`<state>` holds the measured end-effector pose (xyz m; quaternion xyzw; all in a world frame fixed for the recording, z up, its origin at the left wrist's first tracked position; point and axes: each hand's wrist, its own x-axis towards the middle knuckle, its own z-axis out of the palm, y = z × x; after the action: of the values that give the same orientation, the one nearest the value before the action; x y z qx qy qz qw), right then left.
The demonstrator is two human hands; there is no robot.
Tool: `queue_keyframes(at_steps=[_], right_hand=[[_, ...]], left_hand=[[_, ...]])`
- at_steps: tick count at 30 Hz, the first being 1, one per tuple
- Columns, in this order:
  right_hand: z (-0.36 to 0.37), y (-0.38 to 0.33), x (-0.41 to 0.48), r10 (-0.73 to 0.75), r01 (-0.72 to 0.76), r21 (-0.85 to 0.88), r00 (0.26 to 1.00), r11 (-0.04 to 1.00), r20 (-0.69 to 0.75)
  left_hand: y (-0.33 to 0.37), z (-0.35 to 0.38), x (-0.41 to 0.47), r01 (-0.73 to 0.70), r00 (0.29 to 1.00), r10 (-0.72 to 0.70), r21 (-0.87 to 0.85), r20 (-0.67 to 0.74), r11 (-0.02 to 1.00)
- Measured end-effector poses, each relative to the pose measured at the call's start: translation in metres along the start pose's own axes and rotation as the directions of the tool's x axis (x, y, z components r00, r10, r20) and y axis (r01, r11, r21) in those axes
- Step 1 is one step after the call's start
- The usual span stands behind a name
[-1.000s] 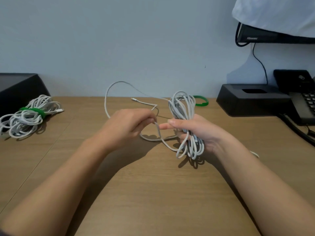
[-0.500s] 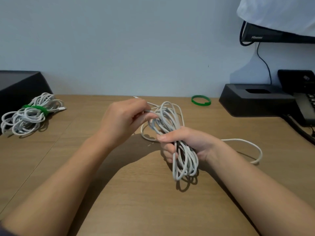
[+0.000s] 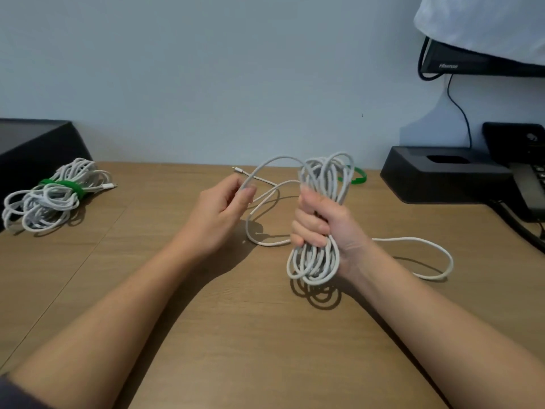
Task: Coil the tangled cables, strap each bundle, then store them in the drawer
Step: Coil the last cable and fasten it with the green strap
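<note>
Cable coil (image 3: 315, 261) stands clamped in the fingers (image 3: 308, 225) of the right hand (image 3: 334, 228); beside them, left hand (image 3: 221, 214) fingers pinch its loose strand (image 3: 279, 157).

Wooden tabletop (image 3: 265, 349) against a pale blue wall (image 3: 206, 69).
Black box (image 3: 32, 143) at left edge; black stand (image 3: 442, 178) and phone (image 3: 528, 184) at right; upper right, a monitor (image 3: 472, 64) under white cloth (image 3: 486, 22), cord (image 3: 460, 110) hanging down.

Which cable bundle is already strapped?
The bundle lying at far left, cinched by a green strap. The coil gripped in the right hand has no strap yet.
</note>
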<state>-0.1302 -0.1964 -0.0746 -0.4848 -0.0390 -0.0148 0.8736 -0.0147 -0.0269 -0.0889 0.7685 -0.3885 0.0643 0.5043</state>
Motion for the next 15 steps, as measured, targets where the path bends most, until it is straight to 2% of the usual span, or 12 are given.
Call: queue_keyframes(at_steps=[3, 6, 8, 10, 12, 15], right_hand=[[-0.009, -0.01, -0.002, -0.146, 0.153, 0.027, 0.976, 0.988, -0.162], [-0.015, -0.016, -0.003, -0.202, 0.227, 0.072, 0.945, 0.971, -0.259], [-0.016, -0.017, -0.002, -0.206, 0.226, 0.033, 0.932, 0.974, -0.298], [-0.018, -0.014, -0.001, -0.201, 0.204, -0.025, 0.932, 0.979, -0.301], [-0.016, -0.012, 0.0, -0.177, 0.159, -0.085, 0.939, 0.984, -0.295], [-0.012, -0.011, -0.001, -0.132, 0.071, -0.203, 0.943, 0.977, -0.305]], left_hand=[[-0.006, 0.002, 0.0, 0.05, 0.999, -0.05, 0.011, 0.006, 0.999], [-0.008, 0.002, 0.002, 0.068, 0.996, -0.071, -0.052, -0.051, 0.996], [-0.005, 0.002, 0.0, 0.035, 0.994, -0.039, -0.042, -0.1, 0.999], [0.001, 0.005, -0.002, -0.019, 0.994, 0.025, 0.059, -0.107, 0.998], [0.003, 0.008, -0.003, -0.108, 0.991, 0.12, 0.177, -0.057, 0.978], [0.001, 0.012, -0.003, -0.234, 0.972, 0.212, 0.319, 0.103, 0.918]])
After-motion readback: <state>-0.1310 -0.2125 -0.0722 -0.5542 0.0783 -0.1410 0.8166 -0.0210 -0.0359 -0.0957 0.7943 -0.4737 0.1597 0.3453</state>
